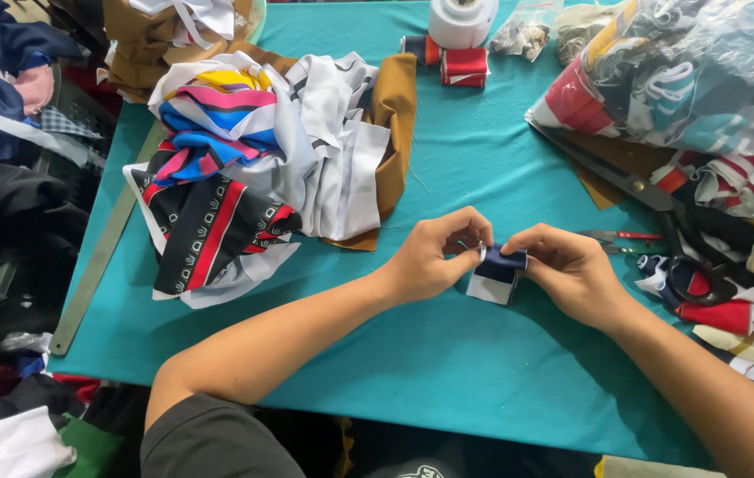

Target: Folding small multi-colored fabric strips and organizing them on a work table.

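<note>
Both hands pinch 1 navy fabric roll point(499, 268): left hand point(434, 257) grips its end, right hand point(567, 270) clamps the other, keeping it tight just above the teal table point(448, 354). Scissors point(660, 212) lie right of the roll, fabric pile point(253, 159) left.

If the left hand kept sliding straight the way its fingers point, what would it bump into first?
The left hand points rightward, so it would meet the small navy and white fabric roll it already pinches, then probably the right hand just behind it.
</note>
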